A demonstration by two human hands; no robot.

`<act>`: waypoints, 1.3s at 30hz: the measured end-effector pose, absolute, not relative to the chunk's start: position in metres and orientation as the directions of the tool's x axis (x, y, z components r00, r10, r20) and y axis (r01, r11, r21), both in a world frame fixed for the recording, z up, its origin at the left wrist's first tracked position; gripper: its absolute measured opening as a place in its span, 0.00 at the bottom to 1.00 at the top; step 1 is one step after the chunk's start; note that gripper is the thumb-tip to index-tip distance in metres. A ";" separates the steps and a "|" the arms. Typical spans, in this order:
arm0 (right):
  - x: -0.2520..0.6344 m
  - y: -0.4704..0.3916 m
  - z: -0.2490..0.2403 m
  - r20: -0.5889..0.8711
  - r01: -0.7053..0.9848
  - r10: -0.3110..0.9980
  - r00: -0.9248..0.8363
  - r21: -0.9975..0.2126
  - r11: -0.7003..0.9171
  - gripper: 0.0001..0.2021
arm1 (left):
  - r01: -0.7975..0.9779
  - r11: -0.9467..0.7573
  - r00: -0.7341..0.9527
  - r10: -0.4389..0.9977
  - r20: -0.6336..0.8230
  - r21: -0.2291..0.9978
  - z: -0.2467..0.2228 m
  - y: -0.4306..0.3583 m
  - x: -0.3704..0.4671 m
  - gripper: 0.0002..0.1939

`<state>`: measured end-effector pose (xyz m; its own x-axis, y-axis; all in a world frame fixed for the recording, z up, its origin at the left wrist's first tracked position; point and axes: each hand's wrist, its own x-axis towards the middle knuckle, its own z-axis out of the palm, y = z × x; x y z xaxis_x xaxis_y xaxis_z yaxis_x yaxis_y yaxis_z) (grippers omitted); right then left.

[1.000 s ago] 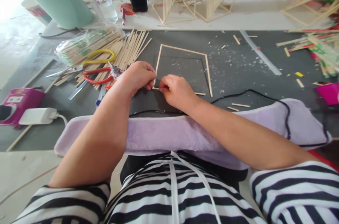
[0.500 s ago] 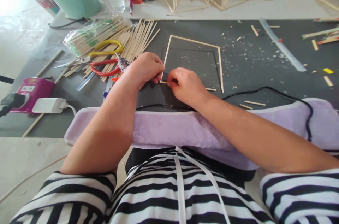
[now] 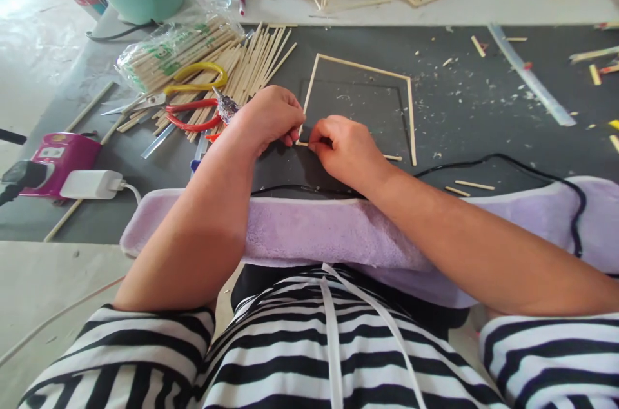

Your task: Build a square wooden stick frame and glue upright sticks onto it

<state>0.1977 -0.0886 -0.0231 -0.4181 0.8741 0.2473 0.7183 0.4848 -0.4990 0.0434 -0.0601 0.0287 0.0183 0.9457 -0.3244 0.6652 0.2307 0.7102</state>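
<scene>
One grey tabletop (image 3: 522, 138): it spreads out beyond and either side of both hands. Since a second ago the wearer's view has shifted, yet both hands stay at the same corner, so the work seems settled on that joint. The back edge, well beyond the hands, meets a pale ledge.
Purple cloth (image 3: 309, 228): along the front edge, between the hands and the person's body, under both forearms.
Loose sticks (image 3: 271, 51): fanned out beyond the left hand and to its left, crowding that side.
Wooden frame (image 3: 364, 66): four thin sticks lying flat, mostly beyond the right hand, its near-left corner between the two hands. Bare table, flecked with scraps, lies to its right.
Right hand (image 3: 345, 144): nearly closed, thumb and finger pinching the bottom stick (image 3: 302, 144) close to that corner.
Left hand (image 3: 278, 115): fingers drawn together, tips at the lower end of the frame's left side; I cannot tell whether they grip it.
Scissors (image 3: 167, 91): yellow-handled, left of the left hand, among the sticks.
Two short sticks (image 3: 474, 184): right of the right hand, near the cloth.
</scene>
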 end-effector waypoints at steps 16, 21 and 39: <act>0.198 -0.089 -0.023 0.235 0.713 0.878 -0.418 -0.514 0.477 0.07 | 0.550 0.210 0.096 0.946 -0.310 0.808 0.030 -0.062 0.042 0.09; 0.198 -0.088 -0.023 0.237 0.721 0.877 -0.419 -0.500 0.480 0.07 | 0.532 0.225 0.108 0.938 -0.329 0.817 0.033 -0.064 0.042 0.10; 0.198 -0.087 -0.022 0.237 0.712 0.866 -0.441 -0.494 0.498 0.08 | 0.532 0.232 0.125 0.930 -0.346 0.814 0.032 -0.062 0.042 0.08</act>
<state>0.1981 -0.0870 -0.0219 -0.4410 0.8657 0.2370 0.7124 0.4982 -0.4943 0.0420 -0.0618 0.0323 0.1247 0.9298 -0.3464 0.5319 0.2321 0.8144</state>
